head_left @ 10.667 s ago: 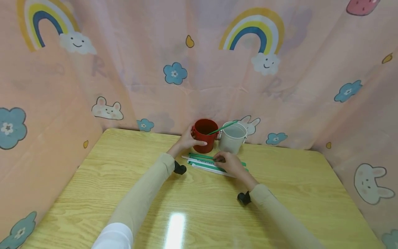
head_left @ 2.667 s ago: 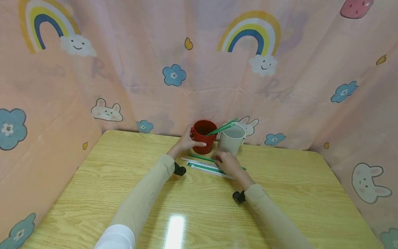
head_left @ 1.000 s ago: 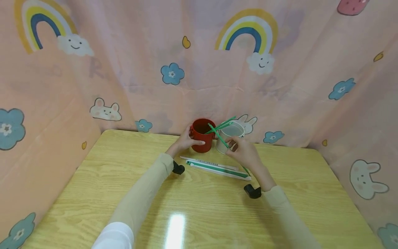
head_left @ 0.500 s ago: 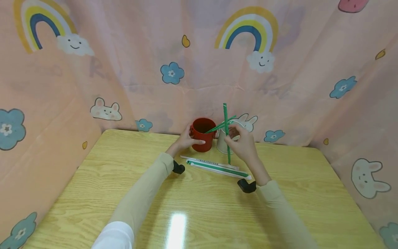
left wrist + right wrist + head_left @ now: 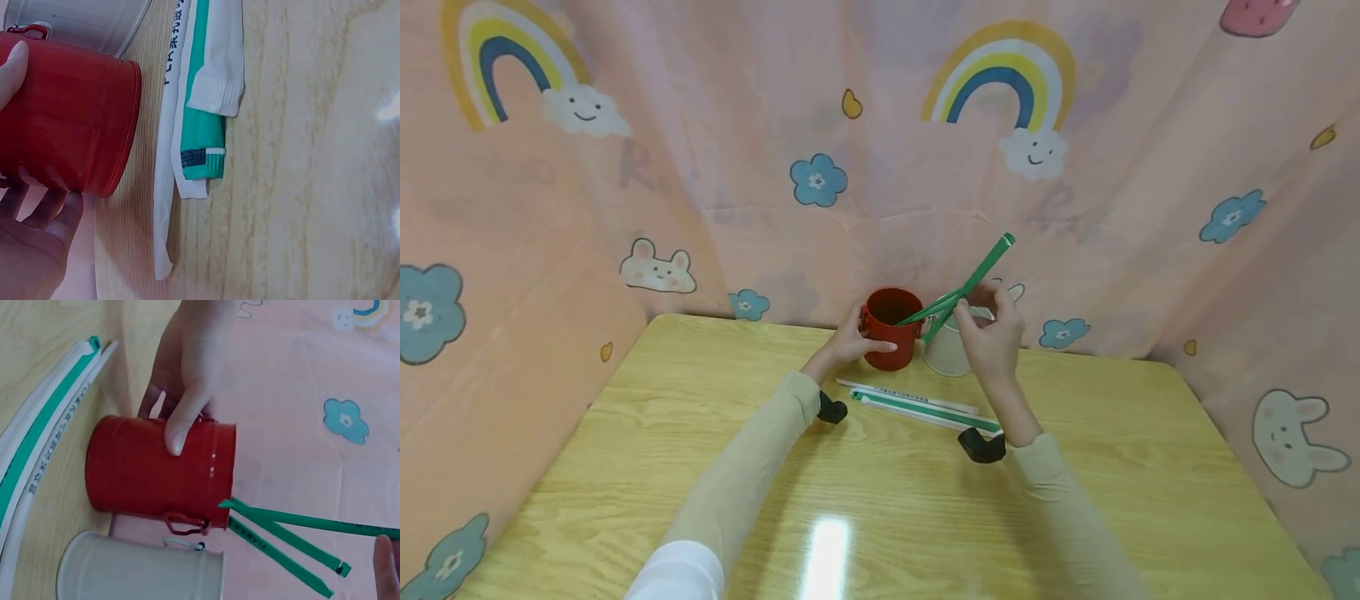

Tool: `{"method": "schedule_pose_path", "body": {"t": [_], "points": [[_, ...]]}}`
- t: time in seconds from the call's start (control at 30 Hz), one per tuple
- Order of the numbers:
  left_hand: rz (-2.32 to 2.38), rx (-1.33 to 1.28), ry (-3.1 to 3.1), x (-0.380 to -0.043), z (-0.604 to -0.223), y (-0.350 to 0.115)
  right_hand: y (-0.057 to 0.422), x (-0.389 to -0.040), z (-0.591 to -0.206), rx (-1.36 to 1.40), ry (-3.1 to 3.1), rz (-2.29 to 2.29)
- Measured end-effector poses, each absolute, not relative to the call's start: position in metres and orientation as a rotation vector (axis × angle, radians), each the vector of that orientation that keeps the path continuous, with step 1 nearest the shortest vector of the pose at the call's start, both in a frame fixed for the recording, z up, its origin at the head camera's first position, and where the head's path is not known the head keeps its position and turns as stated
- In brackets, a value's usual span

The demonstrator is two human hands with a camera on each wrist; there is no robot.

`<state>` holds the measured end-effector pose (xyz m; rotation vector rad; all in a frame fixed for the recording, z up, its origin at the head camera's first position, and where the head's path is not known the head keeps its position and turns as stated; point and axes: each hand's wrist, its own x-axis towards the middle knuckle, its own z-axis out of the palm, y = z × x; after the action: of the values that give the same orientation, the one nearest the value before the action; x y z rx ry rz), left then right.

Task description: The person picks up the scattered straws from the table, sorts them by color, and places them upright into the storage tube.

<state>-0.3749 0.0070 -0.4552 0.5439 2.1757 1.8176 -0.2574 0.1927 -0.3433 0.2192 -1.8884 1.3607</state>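
Observation:
My left hand (image 5: 847,343) grips the red bucket (image 5: 889,346) from the left, thumb across its front. Two green-wrapped straws (image 5: 281,553) lean out of its mouth toward the right. My right hand (image 5: 995,337) pinches another green-wrapped straw (image 5: 988,265), tilted with its upper end to the right. In the right wrist view this straw's lower tip is right at the red bucket's rim. The cream bucket (image 5: 947,350) stands just right of the red one, partly hidden behind my right hand.
In front of the buckets lie several wrapped straws: white ones (image 5: 164,219) and a green one (image 5: 203,137), side by side on the wooden table (image 5: 760,500). A pink patterned curtain (image 5: 737,125) hangs right behind the table's back edge.
A second green straw has joined the first in the red bucket. My right hand has since lifted another green straw from the table, turned it upright, then tilted it toward that bucket.

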Motion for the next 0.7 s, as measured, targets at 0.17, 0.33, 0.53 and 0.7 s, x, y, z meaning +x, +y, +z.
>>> {"method": "schedule_pose_path", "body": {"t": [0.17, 0.33, 0.53, 0.7], "points": [[1.836, 0.536, 2.192, -0.38, -0.464, 0.01, 0.185, -0.256, -0.34, 0.244, -1.768, 1.405], [1.84, 0.535, 2.191, -0.376, -0.462, 0.009, 0.178, -0.259, -0.345, 0.258, -1.764, 1.453], [1.814, 0.529, 2.212, -0.373, -0.46, 0.007, 0.172, -0.262, -0.356, 0.244, -1.839, 1.434], [1.827, 0.547, 2.198, -0.374, -0.46, 0.01, 0.177, -0.278, -0.378, 0.208, -1.892, 1.385]]}}
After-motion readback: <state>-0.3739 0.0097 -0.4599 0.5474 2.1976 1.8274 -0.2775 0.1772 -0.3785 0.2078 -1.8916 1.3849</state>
